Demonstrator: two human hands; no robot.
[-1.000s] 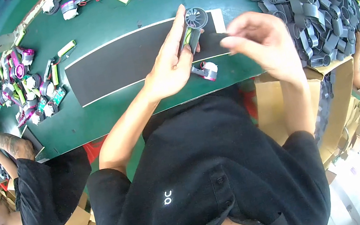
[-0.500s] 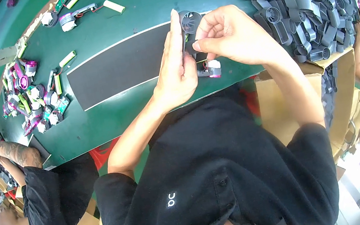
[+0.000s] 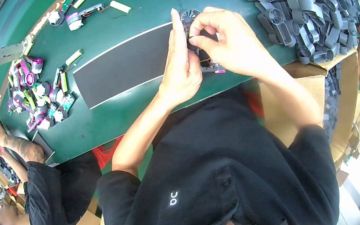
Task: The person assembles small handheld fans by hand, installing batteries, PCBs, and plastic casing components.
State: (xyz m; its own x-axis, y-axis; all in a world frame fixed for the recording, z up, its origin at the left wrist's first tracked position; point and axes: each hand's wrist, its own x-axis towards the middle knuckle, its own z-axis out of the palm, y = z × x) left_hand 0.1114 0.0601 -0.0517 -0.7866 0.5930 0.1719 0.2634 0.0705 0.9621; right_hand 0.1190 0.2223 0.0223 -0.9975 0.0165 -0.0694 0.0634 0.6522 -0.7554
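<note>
My left hand (image 3: 179,66) stands on edge, its long fingers straight and its thumb bent in, steadying a grey plastic housing (image 3: 190,16) against the palm. The housing has a round vaned end that shows above my hands; the rest of it is mostly covered. From the right, my right hand (image 3: 230,38) reaches to the housing with thumb and forefinger pinched together. Whatever sits in that pinch is too small and hidden to name. Below it, a small magenta-and-black part (image 3: 213,67) lies partly behind my right hand.
A black mat (image 3: 123,65) lies on the green table (image 3: 146,2). Grey housings (image 3: 306,8) are heaped at the right above a cardboard box (image 3: 290,97). Motor assemblies (image 3: 37,96) with green battery cells pile up at the left. A co-worker (image 3: 55,197) sits there.
My right hand has shifted slightly, its fingertips moving a little left toward the housing. The part below it is more covered now. The whole view has slid slightly.
</note>
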